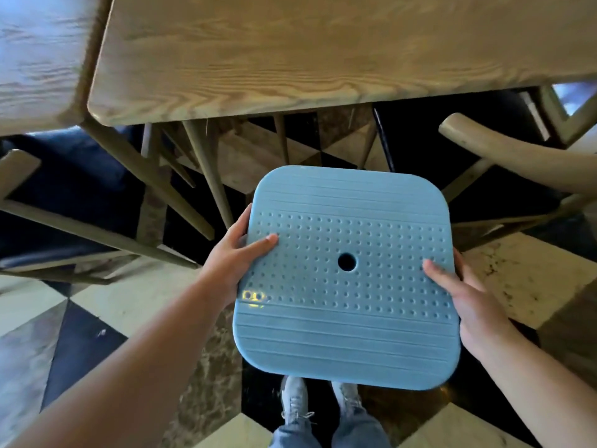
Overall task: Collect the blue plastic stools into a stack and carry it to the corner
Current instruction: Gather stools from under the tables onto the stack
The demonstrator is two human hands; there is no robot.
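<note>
— Hands first: how are they set?
— Left hand (237,253) and right hand (458,292) clamp opposite edges of the blue stool (342,279), thumbs on top, probably for balance.
— Where is it?
— Held above the tiled floor (523,279), near the wooden table (323,53).

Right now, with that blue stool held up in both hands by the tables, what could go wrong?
The left hand and right hand grip only the side edges of the blue stool, thumbs on top, so it might slip or tilt. Its seat hides most of the floor ahead of the shoes, so a misstep seems possible. The wooden table and the chair's curved back stand close, so the stool's hidden legs could knock them while turning.
</note>
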